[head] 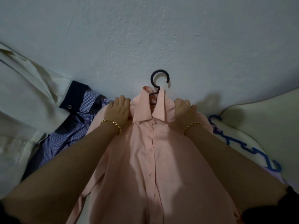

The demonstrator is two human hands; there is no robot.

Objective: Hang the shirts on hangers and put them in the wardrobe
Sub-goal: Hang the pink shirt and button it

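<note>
A pink button-up shirt [145,159] lies front up on the pale blue bed sheet [145,38]. A dark hanger [159,81] sits inside it, its hook sticking out above the collar. My left hand [119,110] grips the shirt's left shoulder beside the collar. My right hand [184,110] grips the right shoulder on the other side. Both hands have curled fingers bunched into the fabric over the hanger's arms, which are hidden under the cloth.
A blue striped shirt [68,135] with a dark collar lies crumpled to the left. A white garment [24,94] is spread at the far left. Blue hangers [242,143] rest on a white pillow [267,126] at the right.
</note>
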